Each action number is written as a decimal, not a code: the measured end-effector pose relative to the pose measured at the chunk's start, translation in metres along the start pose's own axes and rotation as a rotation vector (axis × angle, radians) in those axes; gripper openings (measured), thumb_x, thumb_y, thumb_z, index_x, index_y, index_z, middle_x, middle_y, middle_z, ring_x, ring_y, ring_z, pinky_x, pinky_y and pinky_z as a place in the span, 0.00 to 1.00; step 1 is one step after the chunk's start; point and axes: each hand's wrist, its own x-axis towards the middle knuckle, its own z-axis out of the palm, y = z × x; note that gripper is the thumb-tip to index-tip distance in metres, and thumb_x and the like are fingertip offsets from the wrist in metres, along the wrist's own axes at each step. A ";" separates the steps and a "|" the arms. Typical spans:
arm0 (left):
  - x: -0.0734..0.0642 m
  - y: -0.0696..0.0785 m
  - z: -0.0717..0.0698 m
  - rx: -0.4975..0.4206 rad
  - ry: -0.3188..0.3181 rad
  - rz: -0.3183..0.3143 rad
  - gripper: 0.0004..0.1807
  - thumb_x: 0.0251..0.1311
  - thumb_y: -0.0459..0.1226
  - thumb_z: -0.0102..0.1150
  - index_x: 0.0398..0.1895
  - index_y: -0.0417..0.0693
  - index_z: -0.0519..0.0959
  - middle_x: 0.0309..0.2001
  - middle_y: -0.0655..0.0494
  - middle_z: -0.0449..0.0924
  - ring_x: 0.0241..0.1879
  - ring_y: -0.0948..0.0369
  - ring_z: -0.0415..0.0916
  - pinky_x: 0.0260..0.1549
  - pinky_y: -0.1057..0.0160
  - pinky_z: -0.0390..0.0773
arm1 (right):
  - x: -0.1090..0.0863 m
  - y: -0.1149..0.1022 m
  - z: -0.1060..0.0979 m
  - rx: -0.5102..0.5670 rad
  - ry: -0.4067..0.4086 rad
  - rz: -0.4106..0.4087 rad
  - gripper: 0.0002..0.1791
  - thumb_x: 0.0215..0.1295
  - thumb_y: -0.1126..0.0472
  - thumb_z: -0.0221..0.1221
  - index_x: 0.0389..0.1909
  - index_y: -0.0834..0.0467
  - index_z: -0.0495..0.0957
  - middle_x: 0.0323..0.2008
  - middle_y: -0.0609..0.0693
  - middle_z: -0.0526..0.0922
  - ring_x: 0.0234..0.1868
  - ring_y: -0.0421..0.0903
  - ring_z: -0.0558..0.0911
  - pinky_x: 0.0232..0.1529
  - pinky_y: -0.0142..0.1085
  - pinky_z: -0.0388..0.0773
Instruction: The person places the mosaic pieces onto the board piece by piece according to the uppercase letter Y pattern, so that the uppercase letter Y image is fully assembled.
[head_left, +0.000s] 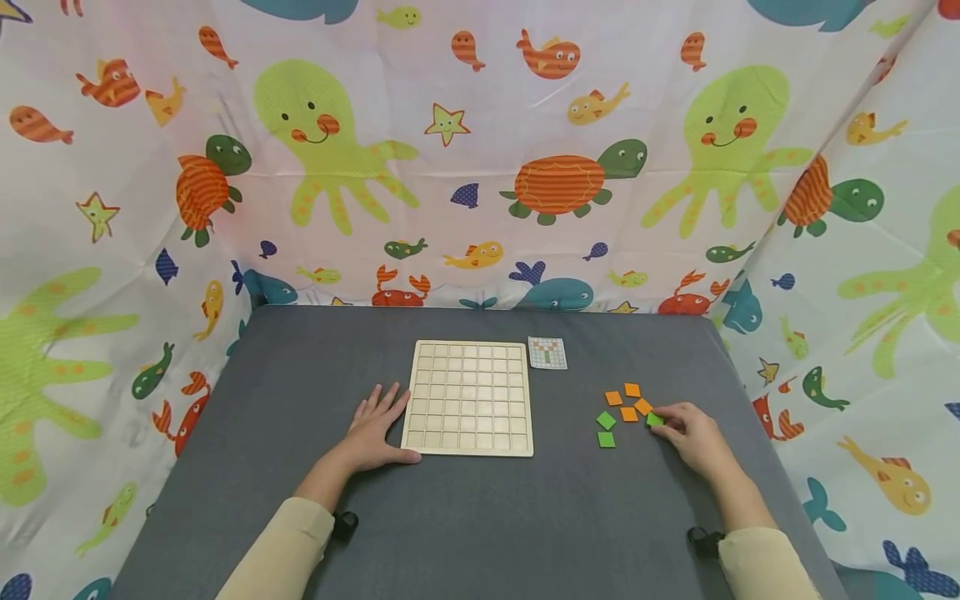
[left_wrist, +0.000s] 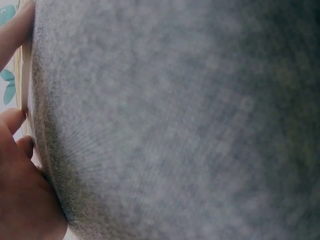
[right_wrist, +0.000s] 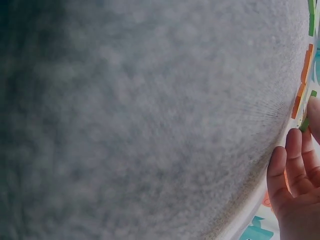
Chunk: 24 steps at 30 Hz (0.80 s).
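Note:
A pale wooden grid board (head_left: 471, 398) lies on the grey table. My left hand (head_left: 372, 433) rests at its left edge with fingers spread, the thumb by the near-left corner; the left wrist view shows the fingers (left_wrist: 12, 120) against the board's side. To the right of the board, my right hand (head_left: 697, 437) pinches a green square tile (head_left: 654, 420) between thumb and fingers. That tile (right_wrist: 305, 124) looks tilted in the right wrist view. Several orange tiles (head_left: 629, 414) lie just left of it, and three green tiles (head_left: 606, 421) sit further left.
A small pattern card (head_left: 547, 353) with a coloured grid lies by the board's far right corner. The grey table (head_left: 480, 525) runs back to a curtain (head_left: 465, 167) printed with sea animals, which also hangs along both sides.

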 end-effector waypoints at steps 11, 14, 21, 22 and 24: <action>0.000 0.001 0.000 -0.014 0.000 -0.005 0.68 0.40 0.67 0.74 0.82 0.55 0.49 0.83 0.47 0.40 0.81 0.41 0.28 0.75 0.35 0.37 | -0.002 -0.008 0.000 -0.001 0.016 -0.020 0.16 0.66 0.61 0.67 0.53 0.62 0.84 0.47 0.58 0.80 0.39 0.48 0.76 0.41 0.44 0.76; 0.001 0.000 0.001 -0.010 0.002 -0.006 0.68 0.40 0.67 0.75 0.82 0.55 0.49 0.83 0.47 0.40 0.81 0.41 0.28 0.75 0.35 0.36 | -0.001 -0.011 0.001 0.006 0.023 -0.027 0.16 0.65 0.61 0.68 0.53 0.61 0.84 0.47 0.57 0.80 0.39 0.48 0.76 0.41 0.44 0.76; 0.000 0.001 -0.001 -0.013 -0.006 -0.015 0.68 0.40 0.67 0.74 0.82 0.55 0.50 0.82 0.47 0.41 0.81 0.41 0.28 0.75 0.35 0.36 | -0.001 -0.019 0.003 0.018 0.031 -0.057 0.17 0.65 0.61 0.68 0.53 0.60 0.84 0.47 0.56 0.81 0.41 0.49 0.78 0.43 0.46 0.78; 0.000 0.001 -0.001 -0.012 -0.009 -0.017 0.68 0.40 0.68 0.74 0.82 0.56 0.49 0.83 0.48 0.40 0.81 0.41 0.28 0.75 0.35 0.36 | -0.001 -0.020 0.003 0.018 0.032 -0.060 0.17 0.65 0.61 0.68 0.53 0.60 0.84 0.47 0.56 0.81 0.41 0.49 0.78 0.43 0.47 0.78; 0.000 0.002 -0.002 -0.008 -0.013 -0.017 0.68 0.40 0.68 0.74 0.82 0.56 0.49 0.83 0.48 0.40 0.81 0.41 0.28 0.75 0.35 0.36 | 0.000 -0.023 0.003 0.016 0.036 -0.067 0.17 0.65 0.61 0.68 0.53 0.60 0.84 0.46 0.56 0.81 0.41 0.49 0.78 0.43 0.47 0.78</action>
